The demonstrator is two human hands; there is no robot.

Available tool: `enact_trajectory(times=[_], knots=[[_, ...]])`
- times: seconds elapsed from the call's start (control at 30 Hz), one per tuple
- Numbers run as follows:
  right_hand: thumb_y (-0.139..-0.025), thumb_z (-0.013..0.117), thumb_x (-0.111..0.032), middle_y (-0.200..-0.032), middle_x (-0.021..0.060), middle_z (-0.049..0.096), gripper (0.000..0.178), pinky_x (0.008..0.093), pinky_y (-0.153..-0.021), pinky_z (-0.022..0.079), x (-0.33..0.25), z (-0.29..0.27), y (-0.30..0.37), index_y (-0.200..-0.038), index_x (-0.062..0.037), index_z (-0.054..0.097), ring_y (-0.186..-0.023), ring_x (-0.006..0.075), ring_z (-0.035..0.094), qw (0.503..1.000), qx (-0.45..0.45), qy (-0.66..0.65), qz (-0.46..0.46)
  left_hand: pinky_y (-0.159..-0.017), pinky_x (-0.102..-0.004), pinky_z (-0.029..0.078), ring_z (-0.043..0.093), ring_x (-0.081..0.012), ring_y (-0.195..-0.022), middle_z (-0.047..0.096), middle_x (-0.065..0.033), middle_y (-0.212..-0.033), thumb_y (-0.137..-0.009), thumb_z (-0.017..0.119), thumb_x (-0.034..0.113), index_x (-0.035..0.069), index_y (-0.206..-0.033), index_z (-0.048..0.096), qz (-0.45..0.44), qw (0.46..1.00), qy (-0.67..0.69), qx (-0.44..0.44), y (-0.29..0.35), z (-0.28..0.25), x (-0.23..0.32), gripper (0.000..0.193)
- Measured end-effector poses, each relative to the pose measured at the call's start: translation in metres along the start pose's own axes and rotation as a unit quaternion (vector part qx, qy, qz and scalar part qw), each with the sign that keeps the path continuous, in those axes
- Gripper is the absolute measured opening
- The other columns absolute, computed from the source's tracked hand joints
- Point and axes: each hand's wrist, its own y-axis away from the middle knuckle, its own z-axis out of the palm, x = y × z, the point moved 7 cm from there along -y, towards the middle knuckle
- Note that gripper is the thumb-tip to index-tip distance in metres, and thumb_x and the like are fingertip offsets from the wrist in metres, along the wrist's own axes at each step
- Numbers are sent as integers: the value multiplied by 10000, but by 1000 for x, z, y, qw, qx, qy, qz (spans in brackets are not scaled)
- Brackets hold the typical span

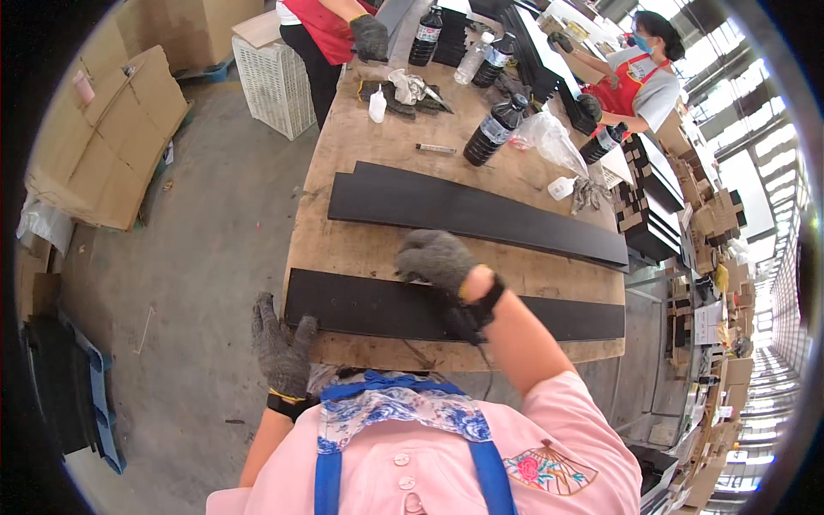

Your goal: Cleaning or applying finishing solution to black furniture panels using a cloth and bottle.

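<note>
A long black board (369,302) lies crosswise on the near part of the wooden table. At its left end is my left hand (281,345) in a grey knit glove, fingers apart, thumb against the board's near corner. My right hand (436,260), also gloved, hovers over the board's middle with its fingers curled. What the curled fingers hold, if anything, is hidden. Below my right wrist a dark shape (459,318) lies over the board; I cannot tell what it is. Farther back, more black boards (463,206) lie overlapped.
Black-filled bottles (493,130), a marker (436,148), a small white squeeze bottle (378,105) and gloves (592,194) sit on the far part of the table (343,257). Two people in red aprons (633,81) work beyond. A white crate (273,90) and cardboard (112,137) stand left.
</note>
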Motion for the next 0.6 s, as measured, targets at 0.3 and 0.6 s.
enact_trajectory(times=[0.3, 0.6], knots=[[-848, 648, -362, -1030, 150, 720, 331, 446, -817, 545, -51, -9, -16, -1053, -104, 685, -931, 376, 685, 988, -2, 83, 131, -957, -486, 499, 661, -300, -1060, 699, -90, -1110, -769, 686, 229, 130, -1121, 703, 460, 851, -135, -212, 30, 54, 109, 366], [-803, 641, -325, -1004, 152, 715, 290, 467, -828, 531, -31, 7, -6, -988, -115, 716, -964, 380, 669, 982, -71, 150, 95, -905, -461, 525, 676, -279, -1031, 711, -67, -1070, -743, 727, 242, 143, -1120, 718, 458, 854, -117, -217, 25, 61, 117, 390]])
